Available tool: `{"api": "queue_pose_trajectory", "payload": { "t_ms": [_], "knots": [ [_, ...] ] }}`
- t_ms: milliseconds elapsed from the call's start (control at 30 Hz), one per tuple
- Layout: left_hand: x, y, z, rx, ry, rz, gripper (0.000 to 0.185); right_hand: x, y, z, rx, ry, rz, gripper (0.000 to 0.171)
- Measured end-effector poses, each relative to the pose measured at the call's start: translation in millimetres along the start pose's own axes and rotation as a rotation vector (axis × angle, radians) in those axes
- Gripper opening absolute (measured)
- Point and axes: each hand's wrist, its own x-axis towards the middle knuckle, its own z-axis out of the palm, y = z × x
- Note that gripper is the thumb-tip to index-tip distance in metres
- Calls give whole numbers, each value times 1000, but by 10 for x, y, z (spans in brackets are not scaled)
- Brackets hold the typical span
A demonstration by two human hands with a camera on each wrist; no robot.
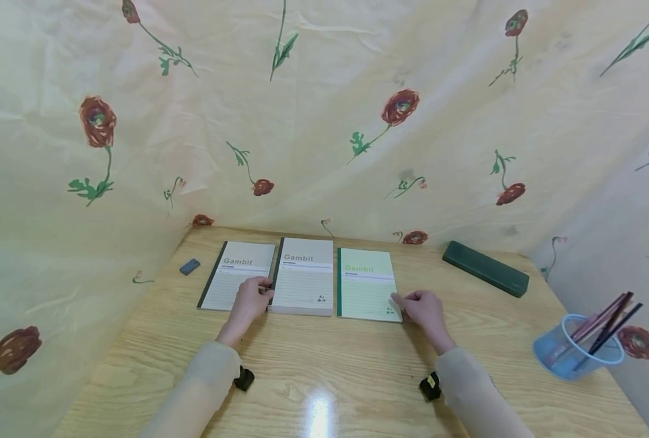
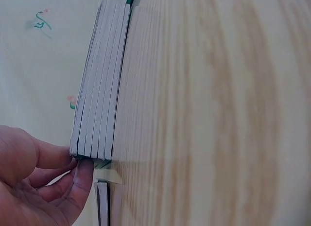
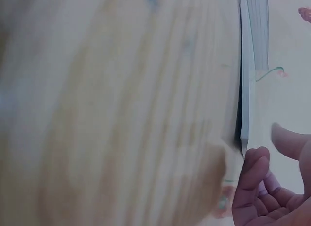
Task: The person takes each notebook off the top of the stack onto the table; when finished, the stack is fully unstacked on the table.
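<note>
Pale green covers the right-hand notebook [image 1: 368, 285], which lies flat on the wooden table [image 1: 351, 359], its long axis running away from the wearer toward the flowered cloth [image 1: 313, 121]. Its darker green spine faces left, and the title is at the far end, upright to my view. Beside it lies a white stack of notebooks [image 1: 304, 277], aligned much the same way, spine side left; from the left wrist I see several layers at its near end. Left of that, a single-looking white notebook [image 1: 242, 277] slants, its far end tipped rightward.

I see the left hand [image 1: 251, 296] loosely bent, fingertips touching the stack's near spine corner without wrapping it. The right hand [image 1: 424, 307] is likewise relaxed at the green notebook's near right corner, thumb and forefinger apart.

The left hand hides the white notebook's near right corner and some of the stack's spine. Both wrist views cut the hands off, and the right one blurs the tabletop. Small print under the titles is too fine for me to read.
</note>
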Motion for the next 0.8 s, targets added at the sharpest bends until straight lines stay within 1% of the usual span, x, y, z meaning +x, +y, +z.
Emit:
{"api": "queue_pose_trajectory", "payload": {
  "t_ms": [67, 233, 400, 533, 600, 800],
  "knots": [
    [0, -5, 2, 0, 4, -2, 27, 8, -11, -10, 20, 10, 9, 46],
    [0, -8, 2, -7, 9, 0, 27, 24, -100, -8, 41, 24, -7, 53],
    [-6, 11, 12, -20, 1, -17, 28, 28, -270, 84, 126, 25, -43, 53],
    [-10, 27, 14, -6, 3, -27, 28, 45, -430, 228, 186, 5, -67, 49],
    [-8, 40, 16, 0, 1, -21, 28, 58, -505, 315, 194, -5, -81, 46],
    [-28, 35, -6, -12, -6, -27, 29, 45, -708, 683, 193, -58, -131, 39]
  ]
}}
